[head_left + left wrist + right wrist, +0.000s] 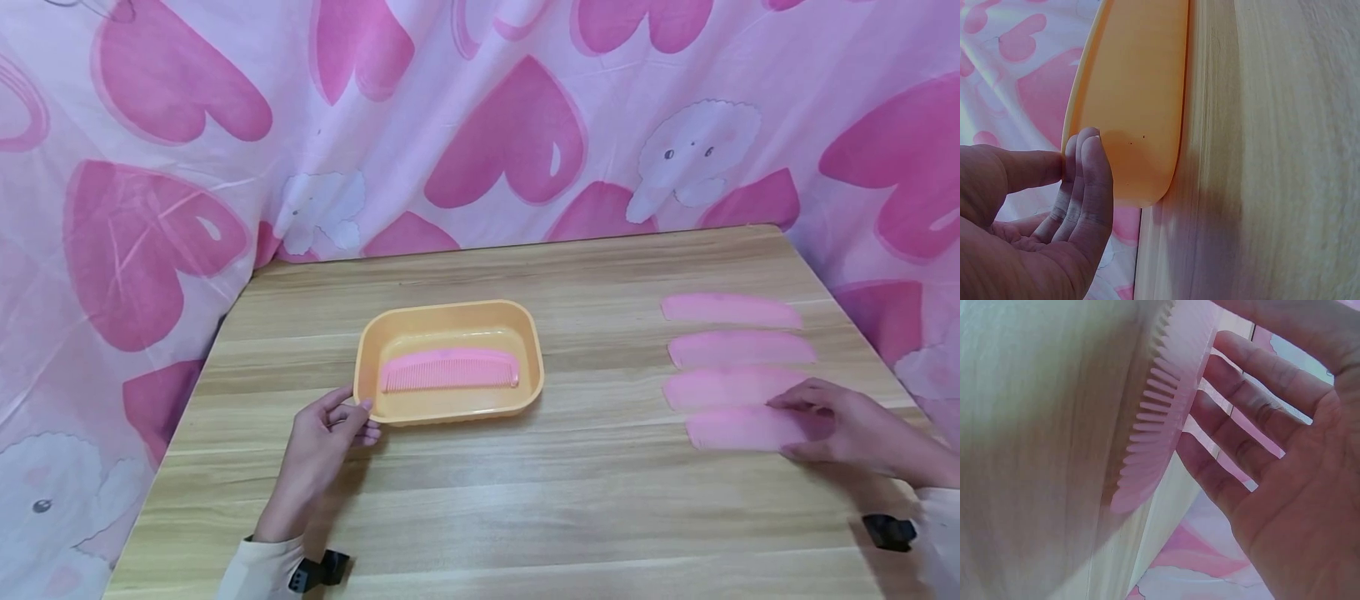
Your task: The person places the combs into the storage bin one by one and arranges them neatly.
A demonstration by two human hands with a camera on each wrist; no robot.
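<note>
A yellow-orange plastic tray (450, 318) stands left of the middle of the table, with one pink comb (450, 358) lying inside it. At its front left corner my left hand (322, 437) pinches the rim, thumb on one side and fingers against the outer wall. Over on the right, several pink combs form a column. My right hand (847, 425) holds the nearest pink comb (738, 429) near its right end. In the right wrist view, fingertips lie along one edge of that comb (1182, 406); the thumb's tip is out of frame.
Beyond the held comb lie a third comb (712, 389), another comb (738, 347) and the farthest comb (731, 309). The wood-grain table (525, 508) meets a pink heart-print cloth (502, 142) at its back and sides.
</note>
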